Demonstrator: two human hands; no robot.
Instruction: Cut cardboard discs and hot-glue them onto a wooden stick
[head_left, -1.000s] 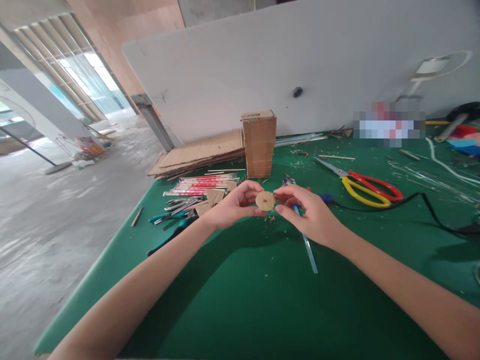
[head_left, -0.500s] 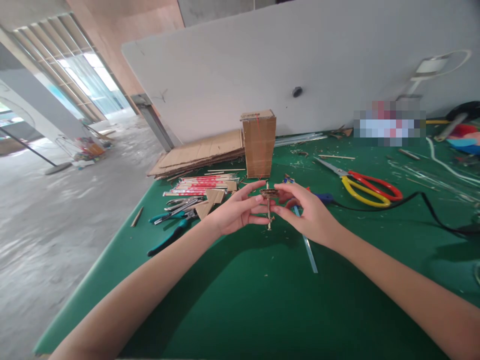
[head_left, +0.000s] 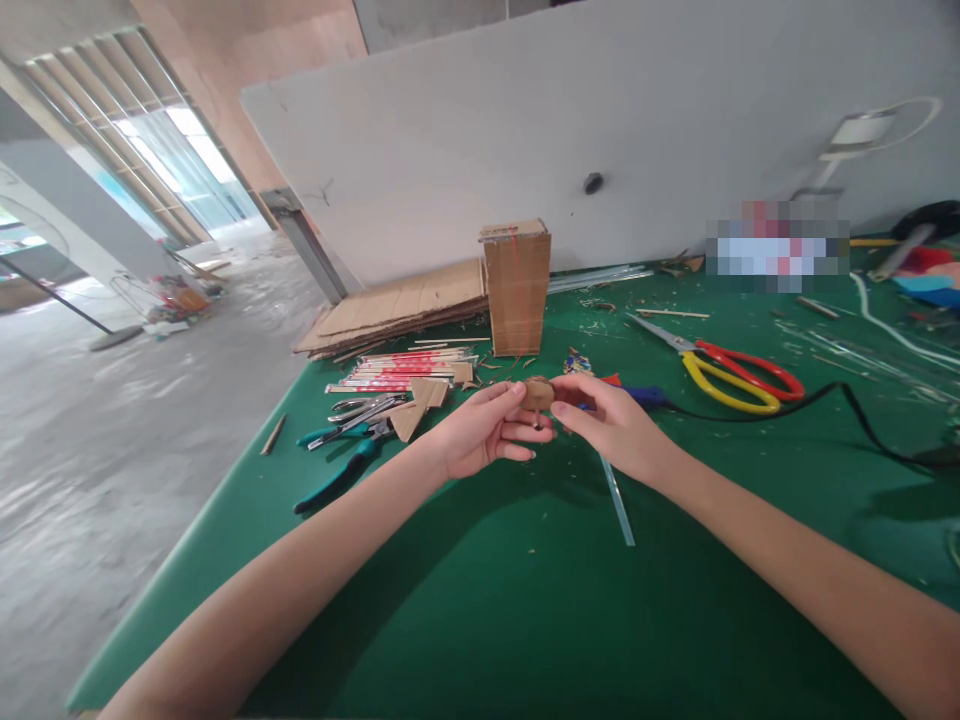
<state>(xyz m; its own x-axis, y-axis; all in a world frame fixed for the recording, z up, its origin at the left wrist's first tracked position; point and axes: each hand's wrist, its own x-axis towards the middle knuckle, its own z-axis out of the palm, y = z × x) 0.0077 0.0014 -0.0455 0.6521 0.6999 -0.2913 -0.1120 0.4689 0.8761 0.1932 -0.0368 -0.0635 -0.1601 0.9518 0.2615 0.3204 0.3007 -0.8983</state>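
A small round brown disc, seemingly cardboard, on a thin stick (head_left: 538,396) is held up over the green table between both hands. My left hand (head_left: 487,428) pinches the disc's left edge between thumb and fingers, its other fingers curled loosely below. At the right edge, the thumb and fingertips of my right hand (head_left: 600,415) close on the same disc. The disc's face is tilted toward me, and the stick's near end pokes out beneath it. Behind my right hand lies a blue-handled tool (head_left: 646,397), partly covered, and a clear strip (head_left: 616,500) lies below.
A tall cardboard box (head_left: 517,295) stands behind my hands, beside stacked cardboard sheets (head_left: 405,305). To the left are packaged sticks (head_left: 397,370), teal-handled pliers (head_left: 345,478) and cardboard scraps (head_left: 420,408). Large scissors (head_left: 731,380) and a black cable (head_left: 817,400) lie right on the green table (head_left: 525,620).
The disc has tipped so its flat face turns toward me; before, it was edge-on with the stick upright. My left fingers have shifted slightly beneath it.
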